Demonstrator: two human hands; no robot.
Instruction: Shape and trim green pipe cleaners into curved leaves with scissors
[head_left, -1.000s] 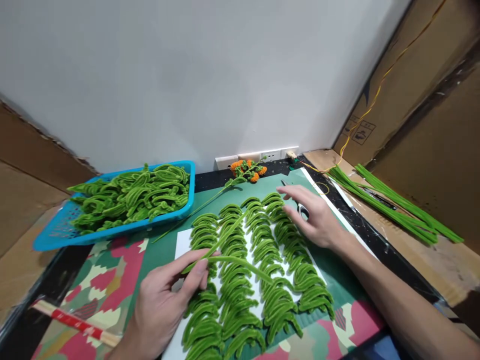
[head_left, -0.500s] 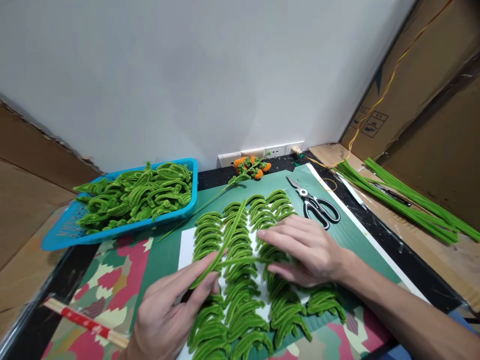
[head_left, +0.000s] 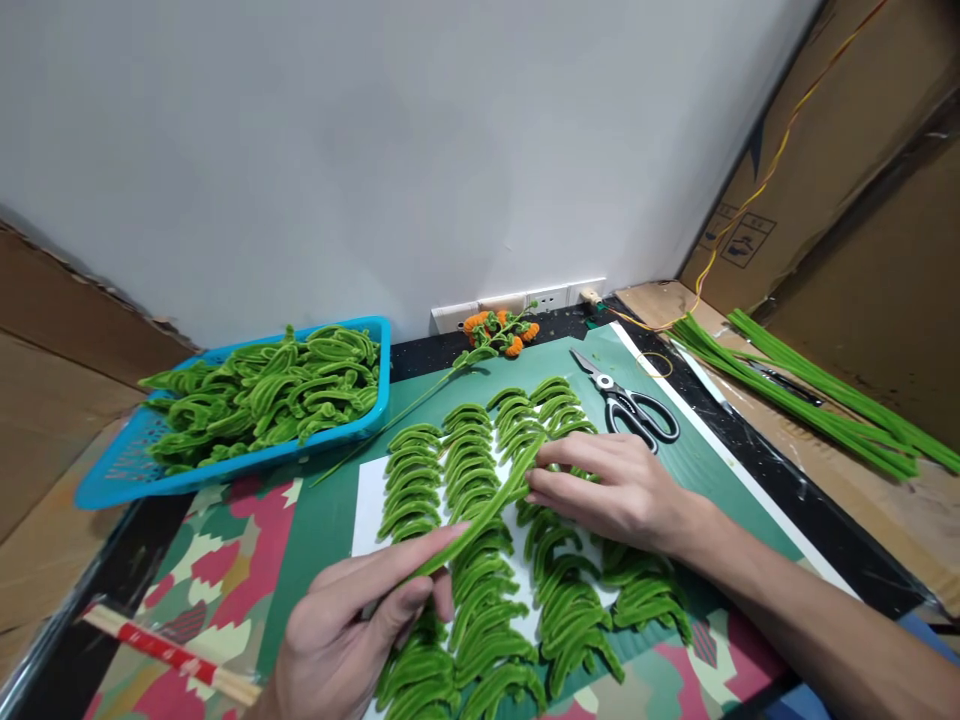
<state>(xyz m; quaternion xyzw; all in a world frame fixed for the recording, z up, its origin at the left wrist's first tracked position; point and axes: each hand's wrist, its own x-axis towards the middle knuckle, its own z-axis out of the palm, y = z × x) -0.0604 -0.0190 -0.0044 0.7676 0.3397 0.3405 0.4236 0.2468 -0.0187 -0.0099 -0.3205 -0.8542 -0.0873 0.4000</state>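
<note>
My left hand (head_left: 352, 625) pinches the near end of some green pipe cleaners (head_left: 484, 512) between thumb and fingers. Their far end is in the fingertips of my right hand (head_left: 619, 490), so the strands run slanting between both hands. How many strands lie in this bundle I cannot tell. Below them, several columns of short, curved green pipe-cleaner pieces (head_left: 484, 600) are laid out on a white sheet (head_left: 369, 495). My right hand and forearm cover part of the right-hand columns.
A blue basket (head_left: 386, 375) heaped with bent green pieces stands at left. Black-handled scissors (head_left: 637, 410) lie on the green mat (head_left: 322, 540), behind it an orange-flowered stem (head_left: 487, 350). Long pipe cleaners (head_left: 832, 400) lie at right, wrapped chopsticks (head_left: 169, 652) at front left.
My right hand has closed its fingertips on the far end of the pipe cleaners. The strands, spread apart before, now lie together in one line. The left hand keeps its pinch.
</note>
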